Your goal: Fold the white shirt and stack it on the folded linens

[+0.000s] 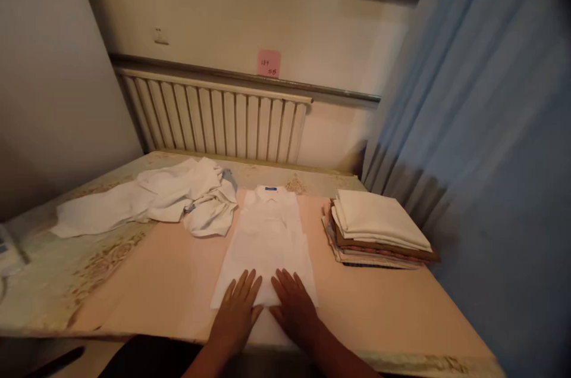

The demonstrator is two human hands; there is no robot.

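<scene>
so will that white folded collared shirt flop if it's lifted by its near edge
Probably floppy: the white folded collared shirt lies thin and flat under the left hand and right hand, so its folds would likely sag open. Pushed, it may bunch rather than slide, like the crumpled white garment beside it.

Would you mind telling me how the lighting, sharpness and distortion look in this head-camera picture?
Head view: dim, warm light; the white shirt under the left hand and right hand is washed out, its folds barely visible; the blue curtain looks soft and smeared; the top right corner darkens; the radiator slats fan outward, a wide-lens effect.
</scene>
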